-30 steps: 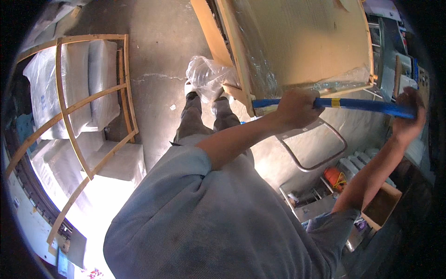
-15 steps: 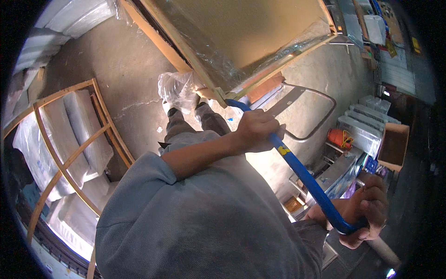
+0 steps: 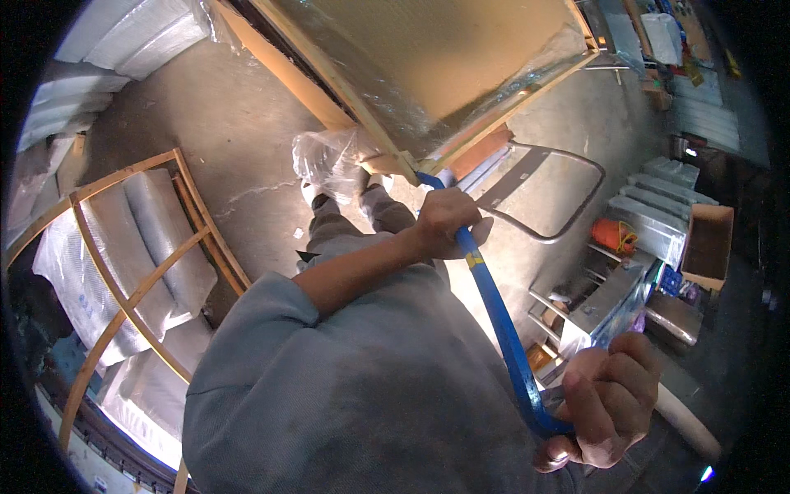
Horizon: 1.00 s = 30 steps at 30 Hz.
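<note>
A blue pry bar (image 3: 495, 317) runs slantwise in front of my body. My left hand (image 3: 448, 220) is wrapped round its shaft near the far end, just above a yellow mark. My right hand (image 3: 611, 403) is closed round the bent near end at lower right. The bar's far tip reaches the lower corner of a wooden crate (image 3: 539, 92), which has a tan panel under clear plastic film; whether the tip is wedged into the wood I cannot tell. Crumpled clear plastic (image 3: 329, 160) hangs beside that corner, above my feet.
A bent metal tube frame (image 3: 605, 177) lies right of the crate. On the left, wooden slats (image 3: 123, 309) surround wrapped pads (image 3: 90, 272). An open cardboard box (image 3: 708, 247), an orange bundle (image 3: 613, 235) and several wrapped panels (image 3: 650, 216) stand at right.
My right hand has swung left and a little down with the bar's near end. The bar has turned and stands steeper. My left hand keeps its hold, and the view has shifted slightly.
</note>
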Tool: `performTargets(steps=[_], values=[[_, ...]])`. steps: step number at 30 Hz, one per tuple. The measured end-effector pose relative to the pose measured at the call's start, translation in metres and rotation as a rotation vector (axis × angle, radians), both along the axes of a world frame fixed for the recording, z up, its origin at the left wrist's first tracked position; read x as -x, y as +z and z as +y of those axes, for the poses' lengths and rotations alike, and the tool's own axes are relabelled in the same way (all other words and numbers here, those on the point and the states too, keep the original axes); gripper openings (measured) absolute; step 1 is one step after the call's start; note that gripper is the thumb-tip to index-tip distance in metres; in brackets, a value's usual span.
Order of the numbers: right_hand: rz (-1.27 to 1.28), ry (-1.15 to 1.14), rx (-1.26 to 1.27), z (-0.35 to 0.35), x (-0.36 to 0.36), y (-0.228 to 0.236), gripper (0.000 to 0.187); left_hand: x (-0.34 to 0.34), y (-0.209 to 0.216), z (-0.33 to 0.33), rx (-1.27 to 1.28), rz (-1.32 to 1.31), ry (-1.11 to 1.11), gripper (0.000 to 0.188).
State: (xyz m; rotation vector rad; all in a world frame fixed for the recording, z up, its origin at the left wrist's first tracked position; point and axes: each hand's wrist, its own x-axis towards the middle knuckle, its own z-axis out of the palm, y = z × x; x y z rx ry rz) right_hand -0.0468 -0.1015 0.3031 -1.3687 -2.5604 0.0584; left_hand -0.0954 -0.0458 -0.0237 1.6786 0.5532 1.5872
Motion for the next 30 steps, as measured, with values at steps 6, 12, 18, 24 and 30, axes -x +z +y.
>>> performTargets(steps=[6,12,18,24,30], values=[[0.077,0.142,0.024,0.041,0.022,0.000,0.036,0.018,0.010,0.013,0.136,-0.086,-0.016,0.023],[0.290,-0.020,-0.151,0.078,-0.017,-0.010,0.037,0.013,0.027,0.026,0.290,0.088,-0.112,0.030],[0.648,-0.295,-0.044,0.124,-0.123,-0.024,0.031,-0.047,0.022,0.041,0.330,0.390,0.103,0.027],[1.076,-0.273,0.191,0.180,-0.263,-0.092,0.036,-0.096,0.004,0.053,0.390,0.554,0.160,0.023],[0.895,-0.110,-0.229,0.169,-0.308,-0.132,0.033,-0.116,-0.002,0.045,0.402,0.684,0.195,0.023]])
